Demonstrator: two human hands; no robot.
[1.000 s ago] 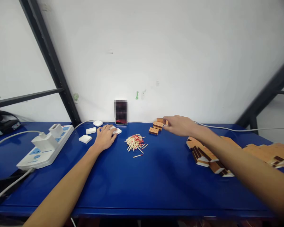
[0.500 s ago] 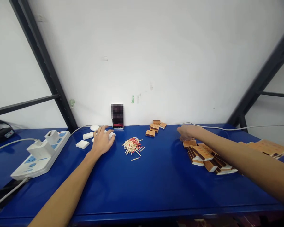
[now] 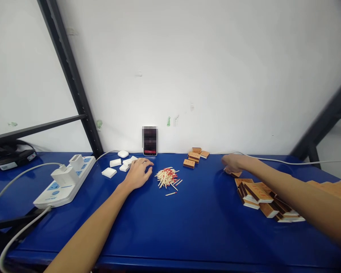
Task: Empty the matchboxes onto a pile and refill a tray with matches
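Note:
My left hand [image 3: 138,175] rests palm down with fingers spread, just right of several small white box pieces [image 3: 109,172], and seems to hold nothing. Right of it lies a heap of red-tipped matches [image 3: 166,177], with one loose match [image 3: 171,193] in front. My right hand [image 3: 232,163] is closed on a matchbox [image 3: 235,174] at the far left edge of a matchbox pile [image 3: 258,192]. Its fingers hide most of that box. The right forearm crosses over part of the pile.
A small group of matchboxes [image 3: 189,163] lies near the wall. A phone [image 3: 150,146] leans against the wall, beside a rounded white case [image 3: 123,154]. At the left is a power strip [image 3: 65,189] with chargers and cables. More matchboxes [image 3: 326,188] sit beyond my right forearm.
The view has swung left. My left hand has drawn back from the white pieces, towards the matches. The matchbox at my right hand now stands apart from the pile.

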